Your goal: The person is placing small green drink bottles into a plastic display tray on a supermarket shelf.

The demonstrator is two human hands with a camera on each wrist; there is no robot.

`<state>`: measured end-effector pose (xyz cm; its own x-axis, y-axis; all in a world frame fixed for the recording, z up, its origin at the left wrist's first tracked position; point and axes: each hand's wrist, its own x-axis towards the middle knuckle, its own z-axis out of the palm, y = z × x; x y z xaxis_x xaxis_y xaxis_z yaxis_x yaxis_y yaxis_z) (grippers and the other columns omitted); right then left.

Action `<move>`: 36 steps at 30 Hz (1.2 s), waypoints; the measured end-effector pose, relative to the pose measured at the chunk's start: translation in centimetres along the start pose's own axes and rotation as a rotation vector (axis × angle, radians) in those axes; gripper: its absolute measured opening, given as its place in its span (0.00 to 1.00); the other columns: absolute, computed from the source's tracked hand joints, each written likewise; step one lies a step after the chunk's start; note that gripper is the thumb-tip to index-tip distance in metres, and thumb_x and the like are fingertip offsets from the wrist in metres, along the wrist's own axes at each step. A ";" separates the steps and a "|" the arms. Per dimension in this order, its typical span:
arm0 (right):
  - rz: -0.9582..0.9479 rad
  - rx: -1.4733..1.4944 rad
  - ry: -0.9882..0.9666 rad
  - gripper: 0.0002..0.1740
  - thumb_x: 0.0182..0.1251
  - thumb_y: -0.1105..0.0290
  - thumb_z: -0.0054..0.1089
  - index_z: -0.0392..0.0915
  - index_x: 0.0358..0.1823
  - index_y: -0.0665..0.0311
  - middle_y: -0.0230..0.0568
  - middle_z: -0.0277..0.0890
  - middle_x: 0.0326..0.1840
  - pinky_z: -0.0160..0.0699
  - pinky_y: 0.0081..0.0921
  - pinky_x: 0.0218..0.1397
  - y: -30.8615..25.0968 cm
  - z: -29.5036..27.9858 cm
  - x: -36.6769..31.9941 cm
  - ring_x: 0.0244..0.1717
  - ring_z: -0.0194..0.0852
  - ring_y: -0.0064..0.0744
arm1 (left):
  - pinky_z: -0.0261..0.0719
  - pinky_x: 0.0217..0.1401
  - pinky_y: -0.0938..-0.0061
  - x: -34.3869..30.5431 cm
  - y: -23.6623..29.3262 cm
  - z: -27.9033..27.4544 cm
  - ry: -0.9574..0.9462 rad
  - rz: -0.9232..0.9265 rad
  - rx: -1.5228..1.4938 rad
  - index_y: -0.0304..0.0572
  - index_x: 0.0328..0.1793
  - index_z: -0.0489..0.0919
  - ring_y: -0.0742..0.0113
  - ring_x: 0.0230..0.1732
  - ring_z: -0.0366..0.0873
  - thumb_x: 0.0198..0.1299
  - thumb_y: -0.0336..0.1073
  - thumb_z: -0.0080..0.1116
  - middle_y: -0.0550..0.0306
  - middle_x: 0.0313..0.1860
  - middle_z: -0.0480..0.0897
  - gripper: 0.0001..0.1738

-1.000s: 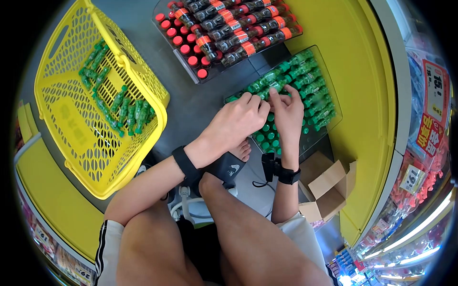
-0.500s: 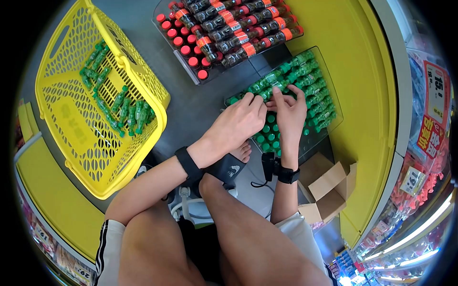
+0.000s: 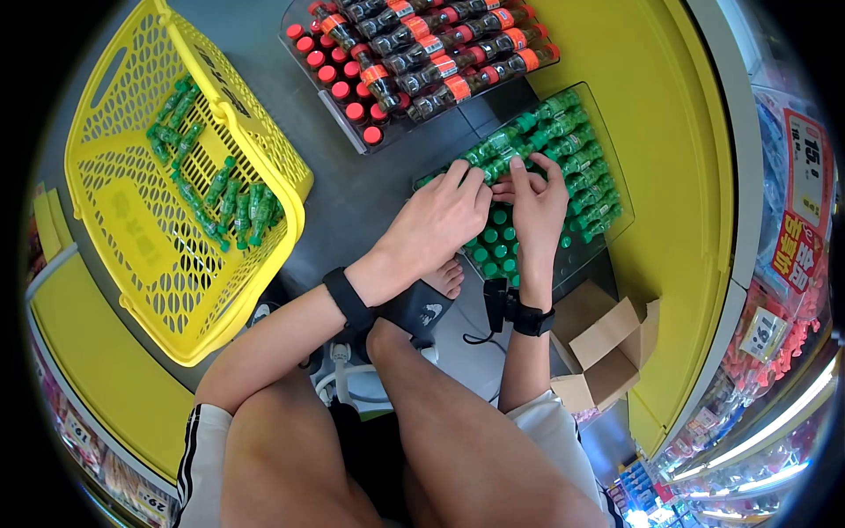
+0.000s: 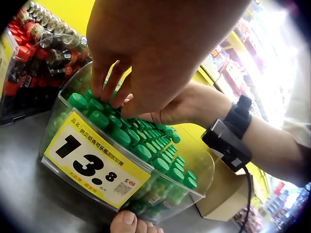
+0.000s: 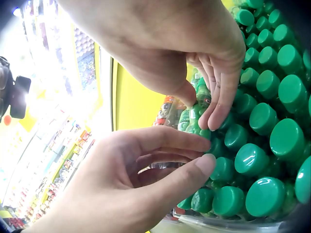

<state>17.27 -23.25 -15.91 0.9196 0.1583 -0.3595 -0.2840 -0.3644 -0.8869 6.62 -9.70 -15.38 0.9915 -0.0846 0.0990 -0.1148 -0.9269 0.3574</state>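
Green-capped bottles [image 3: 585, 189] fill a clear tray, some standing, others lying in rows on top. My right hand [image 3: 539, 207] is over its middle; in the right wrist view, the thumb and fingers of that hand [image 5: 194, 53] pinch a small green bottle [image 5: 201, 94]. Beside it my left hand [image 3: 440, 216] reaches over the near left part. Its thumb and forefinger [image 5: 146, 170] stretch apart at the standing green caps [image 5: 222, 169], with no bottle visible between them. From the left wrist view, the left hand [image 4: 141, 53] bends down onto the caps, its fingertips partly hidden.
A yellow basket [image 3: 145, 304] holding several green bottles stands at the left. Behind is a tray of red-capped dark bottles [image 3: 440, 66]. An open cardboard box [image 3: 607, 348] lies near the right forearm. A price card [image 4: 92, 162] fronts the green tray.
My right hand has shifted slightly right, with its thumb and forefinger over the lying bottles. My left fingertips have moved a little left and back. The basket and trays look unchanged.
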 end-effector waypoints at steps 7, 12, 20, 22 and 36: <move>-0.008 -0.042 0.025 0.27 0.84 0.63 0.70 0.74 0.70 0.79 0.49 0.91 0.38 0.90 0.26 0.36 -0.1 0.1 0.0 0.33 0.93 0.30 | 0.91 0.64 0.67 -0.1 -0.2 -0.5 0.021 0.016 -0.047 0.29 0.51 0.82 0.52 0.66 0.81 0.56 0.28 0.66 0.46 0.53 0.80 0.16; -0.010 -0.121 0.033 0.29 0.84 0.61 0.71 0.74 0.71 0.78 0.48 0.91 0.37 0.90 0.26 0.37 -0.4 0.0 -0.2 0.33 0.93 0.30 | 0.90 0.65 0.67 -0.1 -0.3 -0.5 0.039 0.010 -0.040 0.29 0.49 0.83 0.52 0.66 0.81 0.55 0.28 0.67 0.45 0.53 0.80 0.16; -0.012 -0.187 0.060 0.32 0.83 0.58 0.72 0.74 0.73 0.76 0.48 0.91 0.38 0.89 0.26 0.38 -1.1 -0.4 -1.1 0.34 0.94 0.30 | 0.89 0.58 0.71 -0.7 0.8 -1.8 0.010 0.021 0.079 0.35 0.46 0.86 0.57 0.61 0.81 0.51 0.32 0.71 0.54 0.48 0.81 0.16; -0.053 -0.289 0.103 0.32 0.83 0.57 0.72 0.74 0.74 0.74 0.48 0.92 0.39 0.88 0.26 0.38 -1.7 -0.6 -1.8 0.35 0.93 0.30 | 0.88 0.57 0.72 -0.9 1.4 -3.1 0.027 0.027 0.070 0.36 0.46 0.86 0.58 0.59 0.81 0.51 0.33 0.71 0.55 0.47 0.81 0.16; -0.846 -0.660 -0.179 0.09 0.72 0.79 0.76 0.89 0.50 0.63 0.40 0.79 0.36 0.77 0.32 0.35 -11.8 2.0 -7.7 0.34 0.80 0.35 | 0.80 0.43 0.72 -4.5 1.2 -12.7 0.386 -0.008 0.136 0.43 0.38 0.82 0.63 0.44 0.79 0.53 0.34 0.69 0.60 0.36 0.79 0.09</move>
<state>13.00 -18.31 -3.25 0.6809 0.7017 0.2097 0.6734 -0.4873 -0.5559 1.22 -5.79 -3.59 0.8932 0.0420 0.4478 -0.0727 -0.9691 0.2358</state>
